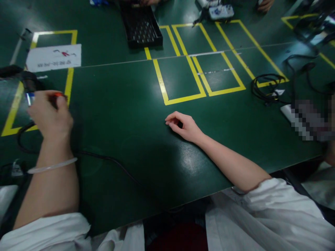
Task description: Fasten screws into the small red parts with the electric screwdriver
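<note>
The dark green table (112, 97) runs under everything, and the black tray (146, 43) near its far side serves to place the rest. Yellow tape frames (185, 99) lie right of the tray and nearer than it, presumably to give each thing a fixed spot; another taped frame (69, 82) lies well to its left. Behind the tray, partly cut off, is a co-worker's hand (148, 1), just at its far edge. A white sheet (39, 57) lies left of the tray, across the left frame, its blurred characters seemingly turned to be read from the far side. Well to the right of the tray and nearer, a coil of black cable (254, 90) overlaps a taped corner, perhaps gathered so that it does not trail. The person's left hand (51, 111), left of the tray and nearer, is curled closed around an orange-red and dark object (58, 94), apparently for a firm hold; motion blur hides what it is. Beside its knuckles stands a black cylindrical part (30, 83), whether joined to that object I cannot tell. A black cord (104, 157) crosses the table nearer than the tray, perhaps with slack for movement. The right hand (184, 127), nearer than the tray and slightly right of it, is loosely curled around nothing visible, its forearm laid along the tabletop, likely for support; whether thumb and fingertips meet I cannot tell. Smallest is a pale bracelet (53, 166) on the left forearm.
</note>
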Demonstrator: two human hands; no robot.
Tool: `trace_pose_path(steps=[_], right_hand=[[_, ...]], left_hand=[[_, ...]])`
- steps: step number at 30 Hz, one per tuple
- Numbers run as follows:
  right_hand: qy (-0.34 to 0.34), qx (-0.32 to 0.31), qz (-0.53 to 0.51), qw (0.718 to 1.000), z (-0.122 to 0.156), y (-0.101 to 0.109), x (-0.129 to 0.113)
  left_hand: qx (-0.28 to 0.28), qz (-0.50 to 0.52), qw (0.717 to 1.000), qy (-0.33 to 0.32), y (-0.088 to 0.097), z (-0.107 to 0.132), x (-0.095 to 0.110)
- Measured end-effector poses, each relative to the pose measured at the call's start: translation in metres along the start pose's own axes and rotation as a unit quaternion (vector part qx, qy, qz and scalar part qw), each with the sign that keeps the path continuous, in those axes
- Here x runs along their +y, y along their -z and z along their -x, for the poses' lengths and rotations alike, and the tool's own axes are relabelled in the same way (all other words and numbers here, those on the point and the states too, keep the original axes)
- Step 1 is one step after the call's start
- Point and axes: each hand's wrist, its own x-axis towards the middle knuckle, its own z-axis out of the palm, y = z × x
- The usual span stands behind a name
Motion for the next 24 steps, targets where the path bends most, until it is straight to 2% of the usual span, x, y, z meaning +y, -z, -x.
trace_pose_path(steps=[1, 3, 5, 7, 10, 12, 14, 20, 24], right_hand=[[-0.001, 0.0, -0.003, 1.0, 0.0, 0.0, 0.0], [-0.002, -0.002, -0.01, 1.0, 0.0, 0.0, 0.001], [-0.003, -0.008, -0.019, 1.0, 0.001, 0.0, 0.002], [-0.004, -0.026, -0.031, 0.999, 0.0, -0.001, 0.003], [0.0, -0.068, -0.051, 0.996, 0.0, -0.003, 0.002], [0.0, -0.087, -0.059, 0.994, -0.001, -0.003, 0.001], [-0.004, -0.093, -0.062, 0.994, -0.001, -0.003, 0.0], [-0.007, -0.062, -0.049, 0.997, 0.001, -0.004, -0.001], [-0.011, -0.045, -0.051, 0.998, 0.002, -0.004, 0.0]], left_hand=[[0.002, 0.045, 0.999, -0.014, -0.006, 0.001, 0.013], [-0.066, 0.164, 0.982, -0.065, -0.021, 0.009, 0.046], [-0.153, 0.272, 0.944, -0.113, -0.038, 0.026, 0.08], [-0.257, 0.322, 0.896, -0.167, -0.053, 0.048, 0.111], [-0.348, 0.355, 0.841, -0.213, -0.068, 0.079, 0.14], [-0.366, 0.357, 0.828, -0.229, -0.072, 0.09, 0.147], [-0.36, 0.36, 0.831, -0.223, -0.072, 0.094, 0.148], [-0.347, 0.408, 0.825, -0.178, -0.073, 0.091, 0.144], [-0.336, 0.4, 0.836, -0.17, -0.073, 0.093, 0.145]])
